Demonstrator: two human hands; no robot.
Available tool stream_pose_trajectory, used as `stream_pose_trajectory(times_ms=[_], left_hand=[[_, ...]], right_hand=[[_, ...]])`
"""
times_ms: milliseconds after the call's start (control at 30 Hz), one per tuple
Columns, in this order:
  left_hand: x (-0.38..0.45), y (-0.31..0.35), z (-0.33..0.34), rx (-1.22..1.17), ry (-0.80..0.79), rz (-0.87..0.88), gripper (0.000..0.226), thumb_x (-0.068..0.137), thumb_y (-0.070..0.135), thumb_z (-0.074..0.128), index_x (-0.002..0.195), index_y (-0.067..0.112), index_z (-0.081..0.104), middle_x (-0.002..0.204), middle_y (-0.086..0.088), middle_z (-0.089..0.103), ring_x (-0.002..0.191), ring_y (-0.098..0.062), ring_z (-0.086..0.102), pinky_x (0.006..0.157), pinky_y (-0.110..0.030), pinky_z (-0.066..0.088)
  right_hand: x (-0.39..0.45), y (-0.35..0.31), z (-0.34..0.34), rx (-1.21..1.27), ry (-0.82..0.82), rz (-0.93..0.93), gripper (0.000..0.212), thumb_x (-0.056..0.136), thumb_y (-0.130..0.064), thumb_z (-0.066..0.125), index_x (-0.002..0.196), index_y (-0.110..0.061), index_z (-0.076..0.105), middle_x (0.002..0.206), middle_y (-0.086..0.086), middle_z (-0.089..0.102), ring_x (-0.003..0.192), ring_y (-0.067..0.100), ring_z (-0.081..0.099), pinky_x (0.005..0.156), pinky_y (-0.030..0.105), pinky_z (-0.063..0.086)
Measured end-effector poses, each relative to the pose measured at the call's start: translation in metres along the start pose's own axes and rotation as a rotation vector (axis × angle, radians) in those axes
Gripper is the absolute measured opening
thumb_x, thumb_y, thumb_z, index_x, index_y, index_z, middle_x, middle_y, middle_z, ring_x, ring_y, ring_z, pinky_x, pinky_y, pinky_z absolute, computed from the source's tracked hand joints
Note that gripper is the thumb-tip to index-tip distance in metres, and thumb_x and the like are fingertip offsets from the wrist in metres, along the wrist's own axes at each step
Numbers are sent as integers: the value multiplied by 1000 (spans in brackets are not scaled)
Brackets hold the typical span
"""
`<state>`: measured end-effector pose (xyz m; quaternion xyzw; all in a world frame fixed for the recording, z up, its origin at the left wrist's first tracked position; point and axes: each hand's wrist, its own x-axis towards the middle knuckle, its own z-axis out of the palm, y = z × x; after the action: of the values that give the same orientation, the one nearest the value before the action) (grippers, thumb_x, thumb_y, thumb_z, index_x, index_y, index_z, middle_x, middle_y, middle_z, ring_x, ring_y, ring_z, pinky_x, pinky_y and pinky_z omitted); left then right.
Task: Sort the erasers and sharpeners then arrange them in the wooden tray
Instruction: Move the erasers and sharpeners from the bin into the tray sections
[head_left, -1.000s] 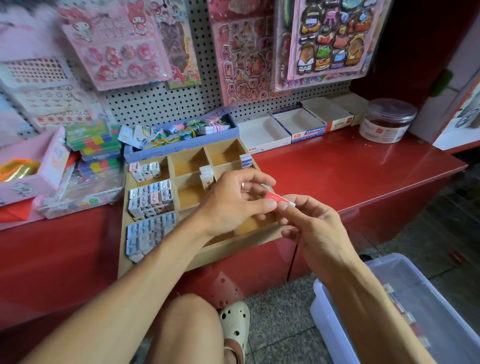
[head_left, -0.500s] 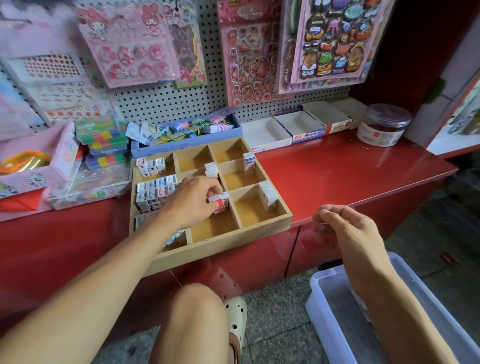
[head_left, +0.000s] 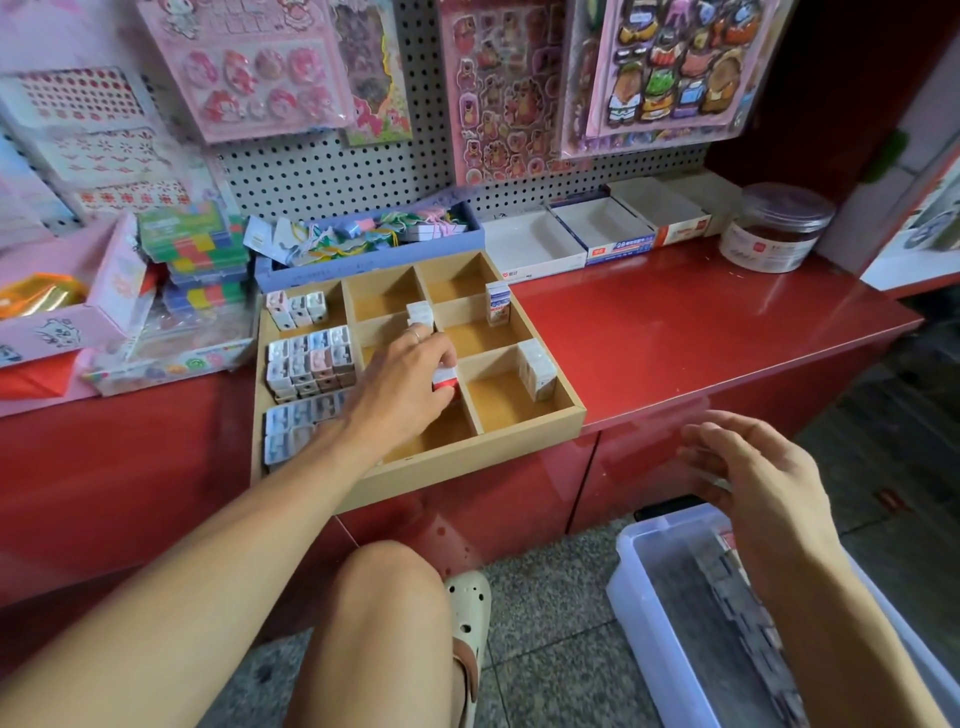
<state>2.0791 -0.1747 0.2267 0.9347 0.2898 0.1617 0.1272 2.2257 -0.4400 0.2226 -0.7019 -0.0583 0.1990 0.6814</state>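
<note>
bare arms, ring on left hand, cream clog

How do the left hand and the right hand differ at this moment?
The left hand is inside the wooden tray, holding a red-and-white eraser; the right hand hangs over the plastic bin, holding nothing. Left fingers curl; right fingers are spread. Both are bare.

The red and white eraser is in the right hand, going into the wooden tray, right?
Not quite. The head view shows the left hand holding the small red and white eraser over the compartmented wooden tray. The right hand is empty.
</note>
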Motion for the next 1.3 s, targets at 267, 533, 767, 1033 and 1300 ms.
stream_pose_trajectory(times_ms=[267,533,767,1033,1300], left_hand=[[1,12,-32,-47,-129,-103,23,83,35,71,103,27,64,107,6,62,88,-13,63,78,-32,49],[-37,91,-49,-539,-80,-119,11,83,28,74,92,25,68,89,6,67,75,-14,67,73,-27,54],[-92,170,29,-757,-304,-142,14,78,37,71,88,28,69,86,-3,71,82,-23,70,72,-37,59],[-130,220,142,-791,-545,-263,10,98,15,57,96,21,64,88,-5,65,85,-21,68,66,-26,54],[-108,226,253,-404,-634,-6,14,97,17,57,108,12,63,96,1,62,88,-14,60,77,-16,45]], right_hand=[[-12,-1,-21,-99,26,-73,12,96,-9,62,105,-14,68,91,6,73,84,18,69,75,31,55],[-43,-1,-79,-208,98,-159,10,96,-25,63,104,-29,67,99,-5,73,97,19,69,86,46,57],[-67,24,-145,-226,211,-154,10,98,-16,59,106,-21,64,94,-8,68,77,-4,64,53,9,43],[-80,100,-217,-289,297,8,12,97,-23,60,109,-25,59,105,-8,66,93,0,62,75,22,48],[-41,183,-235,-369,379,247,17,98,-24,59,113,-20,62,106,-3,66,97,15,64,82,30,49]])
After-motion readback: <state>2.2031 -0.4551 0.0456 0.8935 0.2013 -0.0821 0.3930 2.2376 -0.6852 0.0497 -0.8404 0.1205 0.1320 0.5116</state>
